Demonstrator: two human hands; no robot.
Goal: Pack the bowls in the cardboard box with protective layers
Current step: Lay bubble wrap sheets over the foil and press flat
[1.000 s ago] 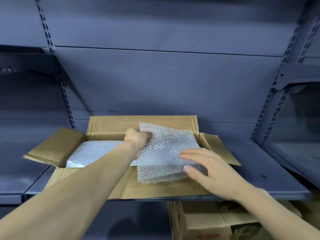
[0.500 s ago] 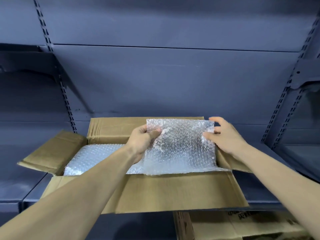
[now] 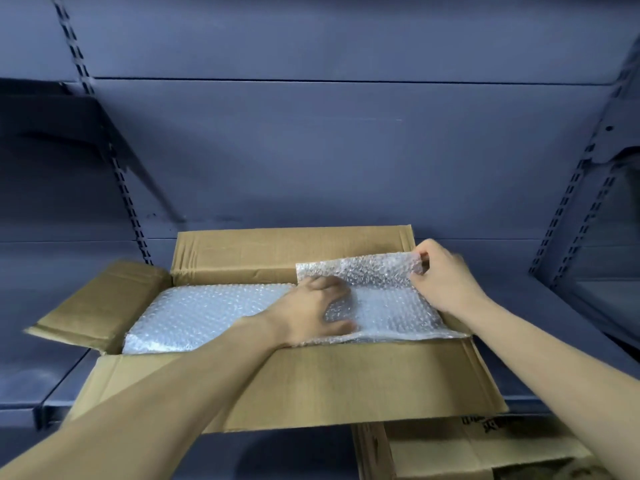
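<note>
An open cardboard box (image 3: 311,382) sits on a grey metal shelf, its flaps folded outward. A layer of bubble wrap (image 3: 204,313) covers the left part of its inside. A second sheet of bubble wrap (image 3: 384,303) lies over the right part, its far edge curled up against the back wall. My left hand (image 3: 311,313) presses flat on this sheet near the box's middle, fingers spread. My right hand (image 3: 440,275) pinches the sheet's raised far right corner. No bowl is visible; whatever lies under the wrap is hidden.
The grey shelf (image 3: 540,327) extends to both sides of the box, with slotted uprights and a back panel behind it. Below the shelf at lower right stands another cardboard box (image 3: 467,452) with printed lettering. A side shelf (image 3: 602,299) lies to the right.
The second bubble wrap sheet went from held upright to laid down into the box's right side. My left hand let go of its top edge and now presses on it; my right hand keeps the far corner.
</note>
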